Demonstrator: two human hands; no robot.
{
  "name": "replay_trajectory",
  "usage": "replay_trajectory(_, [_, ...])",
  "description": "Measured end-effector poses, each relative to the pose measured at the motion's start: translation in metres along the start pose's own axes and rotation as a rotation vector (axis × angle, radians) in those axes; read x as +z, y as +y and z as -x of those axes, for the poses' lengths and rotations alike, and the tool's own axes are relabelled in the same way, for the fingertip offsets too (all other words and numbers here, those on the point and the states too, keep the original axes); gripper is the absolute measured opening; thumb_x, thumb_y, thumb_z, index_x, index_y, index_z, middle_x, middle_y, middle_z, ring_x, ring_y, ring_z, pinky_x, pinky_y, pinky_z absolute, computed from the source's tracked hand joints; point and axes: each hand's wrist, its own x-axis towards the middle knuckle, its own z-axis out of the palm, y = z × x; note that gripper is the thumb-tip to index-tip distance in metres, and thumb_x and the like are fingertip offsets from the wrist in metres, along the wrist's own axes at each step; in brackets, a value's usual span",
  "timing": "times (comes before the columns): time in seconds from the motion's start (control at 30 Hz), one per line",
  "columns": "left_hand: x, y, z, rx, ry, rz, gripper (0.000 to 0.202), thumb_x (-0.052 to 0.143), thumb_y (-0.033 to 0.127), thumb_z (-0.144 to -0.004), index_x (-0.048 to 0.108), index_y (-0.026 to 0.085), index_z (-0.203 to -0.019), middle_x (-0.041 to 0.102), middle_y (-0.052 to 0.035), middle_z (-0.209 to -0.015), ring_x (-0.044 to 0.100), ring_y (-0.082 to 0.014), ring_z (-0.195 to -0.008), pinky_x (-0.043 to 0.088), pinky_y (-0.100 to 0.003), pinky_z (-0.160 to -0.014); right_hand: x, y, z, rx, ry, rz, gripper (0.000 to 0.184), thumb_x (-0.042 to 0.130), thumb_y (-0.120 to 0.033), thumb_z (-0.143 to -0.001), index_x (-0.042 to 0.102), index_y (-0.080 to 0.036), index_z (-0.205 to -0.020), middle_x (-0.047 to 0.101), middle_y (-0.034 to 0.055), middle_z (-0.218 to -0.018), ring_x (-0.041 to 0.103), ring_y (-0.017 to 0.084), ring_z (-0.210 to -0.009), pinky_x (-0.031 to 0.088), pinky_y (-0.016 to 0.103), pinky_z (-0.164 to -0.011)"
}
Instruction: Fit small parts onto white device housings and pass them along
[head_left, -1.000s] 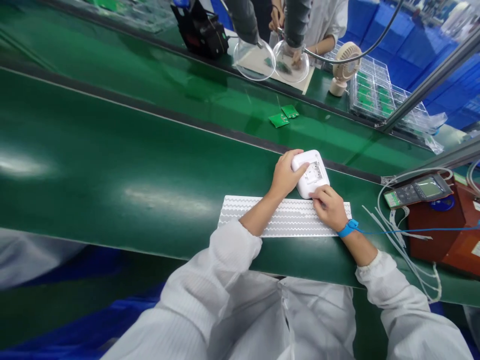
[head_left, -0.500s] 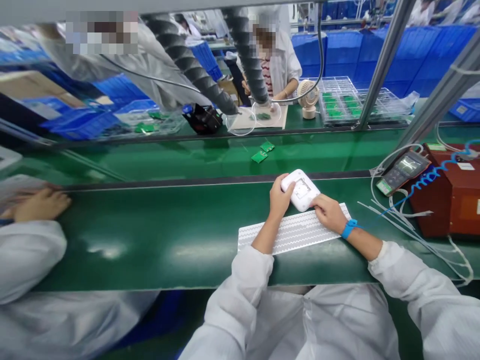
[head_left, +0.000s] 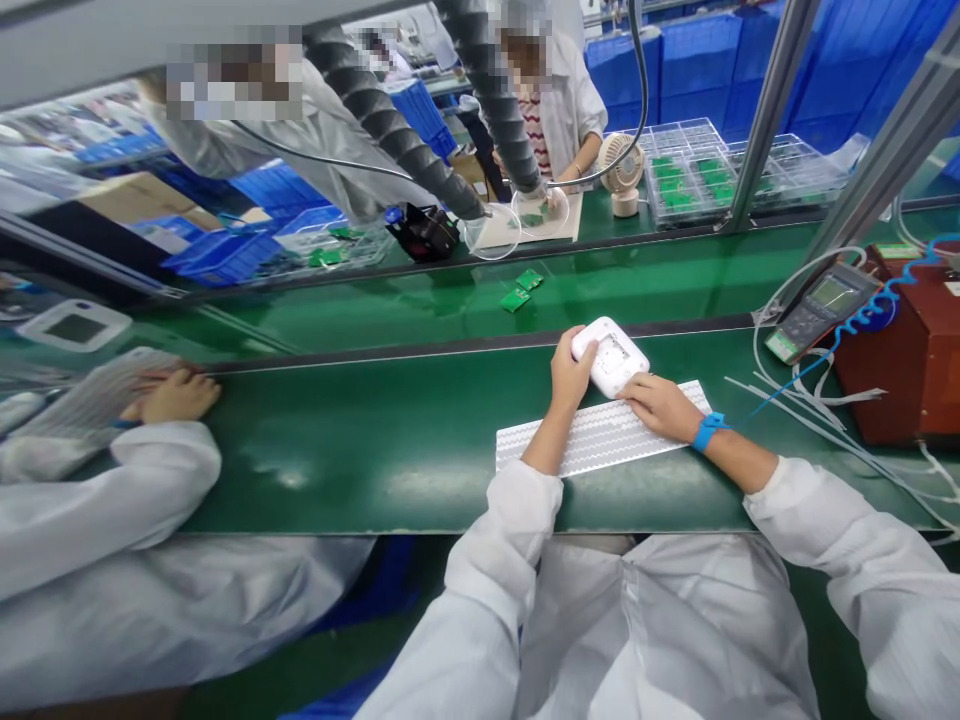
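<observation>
A white plastic device housing (head_left: pixel 616 343), rounded at the corners and with a rectangular recess, is held above the green bench. My left hand (head_left: pixel 571 368) grips its left side, thumb on the upper face. At its lower right edge, my right hand (head_left: pixel 660 404) has its fingers closed against the housing; whether they also pinch something small I cannot make out. A blue wrist strap (head_left: pixel 709 430) is around my right wrist. Under my hands lies a white sheet with wavy-edged strips (head_left: pixel 600 440), partly covered by my left forearm.
Two green circuit boards (head_left: pixel 523 290) lie on the green strip beyond the bench edge. To the right are a handheld meter (head_left: pixel 829 300), a red-brown box (head_left: pixel 911 350) and loose white cables (head_left: pixel 840 430). A co-worker's hand (head_left: pixel 180 396) rests at left; a small fan (head_left: pixel 622 170) stands opposite.
The camera view has shifted, showing more of the left side. My hands still hold the housing over the sheet, with my right fingers slightly more extended along its lower edge.
</observation>
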Motion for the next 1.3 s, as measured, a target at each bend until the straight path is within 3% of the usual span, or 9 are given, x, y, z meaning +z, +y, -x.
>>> replay_trajectory(0.1, [0.0,-0.002,-0.001,-0.003,-0.008,0.006,0.04,0.074,0.036,-0.102,0.069,0.021,-0.139,0.078,-0.0121,-0.143,0.074,-0.0306,-0.129,0.058,-0.043,-0.115,-0.007,-0.003,0.0,-0.094,-0.171,0.016,0.022,0.059,-0.023,-0.114,0.08,-0.018,-0.112,0.078,0.0112,-0.109,0.071,0.024,-0.098,0.056,0.036,-0.089])
replay_trajectory(0.2, [0.002,-0.004,-0.002,0.009,-0.012,0.019,0.04,0.075,0.036,-0.102,0.069,0.021,-0.139,0.078,-0.012,-0.142,0.074,-0.0303,-0.128,0.058,-0.042,-0.114,-0.01,-0.01,-0.003,-0.085,-0.32,0.143,0.026,0.059,-0.028,-0.116,0.08,-0.017,-0.104,0.078,0.0108,-0.105,0.069,0.023,-0.092,0.051,0.035,-0.084])
replay_trajectory(0.43, [0.006,-0.001,-0.003,0.018,-0.007,0.035,0.037,0.075,0.033,-0.101,0.07,0.022,-0.137,0.077,-0.0114,-0.143,0.072,-0.0303,-0.132,0.055,-0.044,-0.12,-0.025,-0.042,-0.025,-0.054,-0.613,0.435,0.03,0.05,-0.026,-0.12,0.077,-0.014,-0.111,0.078,0.0143,-0.117,0.073,0.024,-0.099,0.047,0.034,-0.077])
replay_trajectory(0.63, [0.009,0.002,-0.005,0.037,0.002,0.051,0.038,0.075,0.033,-0.101,0.072,0.022,-0.137,0.077,-0.0122,-0.144,0.072,-0.0316,-0.134,0.053,-0.046,-0.123,-0.031,-0.061,-0.039,-0.124,-0.782,0.632,0.027,0.046,-0.009,-0.114,0.072,-0.011,-0.119,0.075,0.0165,-0.116,0.073,0.026,-0.096,0.051,0.034,-0.073])
replay_trajectory(0.87, [0.01,-0.001,-0.008,-0.017,-0.033,0.157,0.037,0.051,0.028,-0.109,0.074,0.023,-0.138,0.076,-0.0091,-0.15,0.068,-0.0294,-0.142,0.05,-0.046,-0.127,-0.025,-0.045,-0.025,-0.163,-0.72,0.639,0.026,0.045,-0.013,-0.116,0.07,-0.012,-0.116,0.073,0.0148,-0.11,0.069,0.023,-0.09,0.05,0.034,-0.074])
replay_trajectory(1.0, [0.012,0.0,-0.01,-0.008,-0.008,0.186,0.037,0.05,0.027,-0.109,0.077,0.023,-0.134,0.078,-0.0091,-0.146,0.068,-0.0309,-0.142,0.049,-0.049,-0.129,-0.021,-0.034,-0.019,-0.145,-0.603,0.588,0.021,0.053,-0.019,-0.115,0.072,-0.013,-0.108,0.074,0.0135,-0.108,0.067,0.022,-0.087,0.048,0.033,-0.076])
replay_trajectory(1.17, [0.012,0.004,-0.01,-0.01,0.004,0.221,0.034,0.052,0.027,-0.109,0.079,0.025,-0.131,0.079,-0.009,-0.144,0.069,-0.0319,-0.14,0.05,-0.051,-0.128,-0.016,-0.028,-0.017,-0.088,-0.462,0.515,0.018,0.057,-0.016,-0.11,0.072,-0.015,-0.102,0.074,0.0123,-0.102,0.064,0.023,-0.086,0.048,0.034,-0.077])
replay_trajectory(1.3, [0.01,0.006,-0.01,0.015,0.003,0.205,0.036,0.051,0.026,-0.109,0.079,0.024,-0.132,0.079,-0.0083,-0.143,0.07,-0.0317,-0.139,0.051,-0.05,-0.127,-0.017,-0.025,-0.015,-0.052,-0.422,0.383,0.01,0.06,-0.014,-0.106,0.07,-0.016,-0.103,0.071,0.0103,-0.1,0.063,0.023,-0.087,0.051,0.034,-0.081])
